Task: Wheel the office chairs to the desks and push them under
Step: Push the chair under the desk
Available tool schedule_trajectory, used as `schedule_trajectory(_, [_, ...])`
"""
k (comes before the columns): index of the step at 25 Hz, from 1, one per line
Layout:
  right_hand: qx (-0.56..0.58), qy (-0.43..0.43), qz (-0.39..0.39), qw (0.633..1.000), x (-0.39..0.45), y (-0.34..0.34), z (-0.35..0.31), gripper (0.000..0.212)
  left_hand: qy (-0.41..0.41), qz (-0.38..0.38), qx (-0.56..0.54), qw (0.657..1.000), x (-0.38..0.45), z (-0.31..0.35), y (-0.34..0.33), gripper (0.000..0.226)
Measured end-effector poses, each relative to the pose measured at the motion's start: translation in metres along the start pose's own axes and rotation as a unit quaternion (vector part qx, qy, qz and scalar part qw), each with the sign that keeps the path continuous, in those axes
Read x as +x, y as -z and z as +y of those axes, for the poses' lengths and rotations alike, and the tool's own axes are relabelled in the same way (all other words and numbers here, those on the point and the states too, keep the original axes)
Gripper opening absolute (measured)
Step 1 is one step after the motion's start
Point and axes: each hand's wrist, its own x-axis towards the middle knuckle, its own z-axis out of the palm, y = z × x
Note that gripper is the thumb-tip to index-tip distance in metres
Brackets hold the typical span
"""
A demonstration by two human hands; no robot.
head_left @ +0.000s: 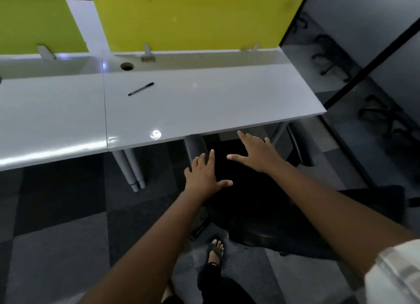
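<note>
Grey carpet runs under the desk [204, 104]. Straight ahead of both hands, the chair [250, 201] sits half beneath its edge; left hand [204, 174] and right hand [256, 153], fingers spread, lie over its dark back, the right nearer the desk.

Office: white desks [204, 104] (yellow dividers [193, 17]), carpet tiles [56, 213].
</note>
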Motion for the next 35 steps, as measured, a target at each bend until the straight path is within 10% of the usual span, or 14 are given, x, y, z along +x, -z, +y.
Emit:
schedule_trajectory(11, [-0.004, 0.051, -0.017, 0.999, -0.152, 0.058, 0.138, 0.095, -0.097, -0.026, 0.112, 0.989, -0.072, 0.178, 0.014, 0.1])
schedule_trajectory(24, [0.065, 0.218, -0.044, 0.973, -0.279, 0.041, 0.266, 0.083, 0.013, -0.045, 0.062, 0.997, -0.166, 0.292, -0.078, 0.131])
schedule_trajectory(30, [-0.001, 0.251, 0.002, 0.968, -0.305, 0.01, 0.285, 0.059, -0.03, 0.034, 0.215, 0.976, -0.187, 0.261, -0.108, 0.058])
schedule_trajectory(35, [-0.03, 0.173, 0.047, 0.983, -0.312, 0.012, 0.286, 0.04, -0.017, 0.052, 0.223, 0.973, -0.199, 0.266, -0.117, 0.06])
